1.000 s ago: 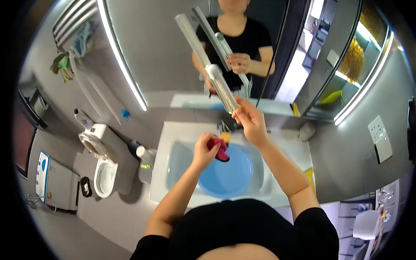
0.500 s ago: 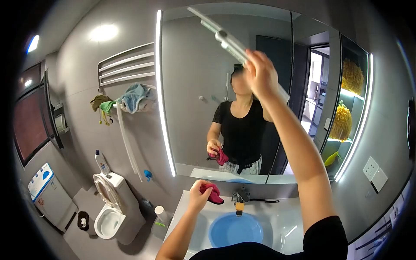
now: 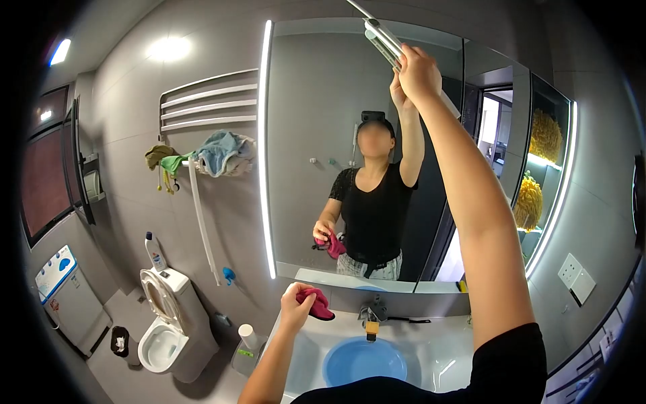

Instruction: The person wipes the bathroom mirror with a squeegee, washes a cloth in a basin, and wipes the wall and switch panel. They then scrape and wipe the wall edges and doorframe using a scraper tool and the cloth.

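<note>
Up from over the sink a second ago, the right hand is now raised to the upper part of the mirror in the head view. Its fingers are curled around a long pale tool, which slants up to the left past the mirror's top edge; whether it touches the glass I cannot tell. Low down, the left hand pinches a crumpled red cloth above the left side of the white sink. Near it, a blue basin sits in the sink, below the faucet.
</note>
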The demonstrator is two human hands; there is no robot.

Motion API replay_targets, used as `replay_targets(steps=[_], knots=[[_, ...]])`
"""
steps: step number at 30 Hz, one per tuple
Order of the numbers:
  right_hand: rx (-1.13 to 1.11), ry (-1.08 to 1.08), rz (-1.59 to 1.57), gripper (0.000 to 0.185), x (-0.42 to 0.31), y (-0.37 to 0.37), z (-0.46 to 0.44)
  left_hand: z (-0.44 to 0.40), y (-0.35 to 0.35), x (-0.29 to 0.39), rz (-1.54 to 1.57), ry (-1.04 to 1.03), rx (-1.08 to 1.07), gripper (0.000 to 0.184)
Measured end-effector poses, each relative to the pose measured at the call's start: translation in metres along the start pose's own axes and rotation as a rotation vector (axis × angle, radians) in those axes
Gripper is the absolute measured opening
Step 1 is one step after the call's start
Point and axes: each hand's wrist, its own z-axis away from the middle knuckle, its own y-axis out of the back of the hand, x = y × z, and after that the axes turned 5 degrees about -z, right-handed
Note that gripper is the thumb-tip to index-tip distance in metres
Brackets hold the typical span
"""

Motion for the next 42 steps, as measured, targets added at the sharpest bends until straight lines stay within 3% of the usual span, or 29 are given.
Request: replay_targets(steps=[2,4,10,14,18,24,26,27,29,32,33,34,36,38,42], knots=[[-0.009,-0.007,-0.012,0.034,0.0,-0.005,0.004,-0.001,0.002,0.002,-0.004,0.019,0.002,0.011],[0.033,0.136,-0.036,0.034,0.0,-0.01,0.01,-0.003,0.004,0.001,0.037,0.042,0.014,0.012],[-0.124,0.453,-0.144,0.031,-0.007,-0.01,0.049,0.002,0.009,0.005,0.044,0.053,0.026,0.011],[-0.078,0.463,-0.212,0.03,-0.005,-0.015,0.023,0.0,0.016,-0.001,0.004,0.017,0.037,0.011],[0.0,0.311,-0.28,0.029,-0.02,-0.028,-0.015,0.001,0.021,-0.001,-0.013,0.047,0.049,0.012],[-0.188,0.304,-0.186,0.029,-0.023,-0.033,-0.024,0.004,0.024,-0.015,0.018,0.089,0.042,0.012],[-0.117,0.507,-0.289,0.033,-0.012,-0.038,-0.011,0.003,0.023,-0.022,0.015,0.088,0.039,0.011],[-0.119,0.506,-0.288,0.033,-0.009,-0.033,-0.006,0.001,0.023,-0.024,0.029,0.078,0.047,0.011],[-0.219,0.632,-0.157,0.037,-0.007,-0.018,0.006,-0.001,0.024,-0.022,0.041,0.068,0.057,0.011],[-0.177,0.618,-0.19,0.039,-0.005,-0.008,0.004,-0.004,0.024,-0.015,0.037,0.057,0.064,0.011],[-0.055,0.634,-0.169,0.038,0.0,-0.02,-0.009,-0.006,0.024,-0.015,0.038,0.056,0.057,0.011],[-0.055,0.633,-0.171,0.038,-0.007,-0.02,-0.019,-0.007,0.025,-0.015,0.04,0.054,0.051,0.011],[-0.138,0.434,-0.13,0.035,-0.014,-0.025,-0.038,-0.008,0.024,-0.015,0.034,0.044,0.064,0.011],[-0.071,0.465,-0.305,0.032,-0.012,-0.04,-0.04,-0.008,0.024,-0.016,0.033,0.034,0.082,0.011],[-0.129,0.495,-0.263,0.033,-0.009,-0.052,-0.025,-0.002,0.023,-0.014,0.011,0.088,0.044,0.011]])
